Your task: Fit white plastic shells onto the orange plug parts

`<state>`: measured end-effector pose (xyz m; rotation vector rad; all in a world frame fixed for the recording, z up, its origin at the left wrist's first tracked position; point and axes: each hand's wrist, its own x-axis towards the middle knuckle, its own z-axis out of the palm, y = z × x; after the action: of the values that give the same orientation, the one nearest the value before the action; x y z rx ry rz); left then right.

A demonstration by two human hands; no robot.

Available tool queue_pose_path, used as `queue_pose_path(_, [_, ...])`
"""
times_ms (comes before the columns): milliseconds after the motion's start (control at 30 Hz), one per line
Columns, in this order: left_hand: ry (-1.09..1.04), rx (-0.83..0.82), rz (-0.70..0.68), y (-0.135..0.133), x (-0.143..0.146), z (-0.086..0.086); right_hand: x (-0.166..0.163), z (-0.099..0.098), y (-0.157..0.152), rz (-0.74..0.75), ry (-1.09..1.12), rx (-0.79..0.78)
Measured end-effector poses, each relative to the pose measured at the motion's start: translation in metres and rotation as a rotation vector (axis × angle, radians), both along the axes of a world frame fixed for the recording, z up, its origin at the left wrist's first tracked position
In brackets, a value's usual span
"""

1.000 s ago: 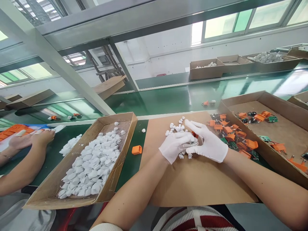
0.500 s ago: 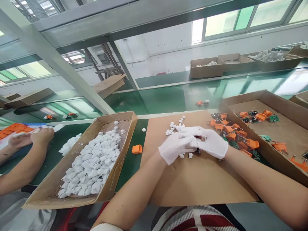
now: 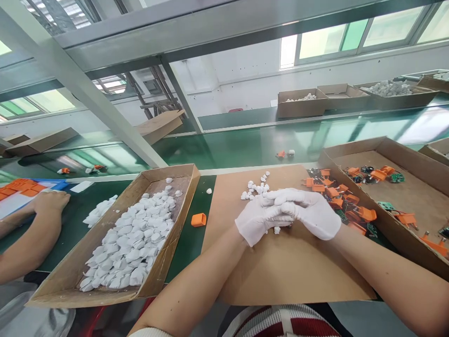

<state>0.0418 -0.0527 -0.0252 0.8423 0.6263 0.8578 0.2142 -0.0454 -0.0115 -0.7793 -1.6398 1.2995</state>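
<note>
head view, read from a distance: at far left a co-worker's hand (image 3: 52,201) rests near orange pieces (image 3: 28,188). next, a cardboard box (image 3: 166,252) holds heaped white caps (image 3: 129,248). just beside it, an orange shell (image 3: 198,220) lies on the green bench (image 3: 189,245). on the brown sheet (image 3: 280,276), small white pieces (image 3: 257,188) lie just beyond my gloved left hand (image 3: 261,215). its fingers press together and meet those of my right hand (image 3: 314,213); i cannot tell what they pinch. i judge the workpiece to be between the palms. support it from both sides, apply even force, and avoid trapping loose pieces. the hands hide it; a dark bit (image 3: 289,225) below the fingers may belong to it. farther right, orange-and-green parts (image 3: 338,199) overlap confusingly, and the frame cuts off the large carton (image 3: 421,201).
</note>
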Motion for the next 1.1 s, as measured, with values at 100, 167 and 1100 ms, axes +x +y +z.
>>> queue_pose_path(100, [0.02,0.031,-0.022,0.0,0.001,0.0,0.001,-0.003,0.002,0.09,0.029,-0.078])
queue_pose_path(167, [0.007,0.073,-0.09,-0.001,0.0,0.001,0.002,-0.001,0.003,0.155,0.043,-0.111])
queue_pose_path(1100, [-0.072,-0.082,0.054,0.002,-0.001,0.002,-0.012,-0.004,-0.006,-0.232,-0.267,0.261])
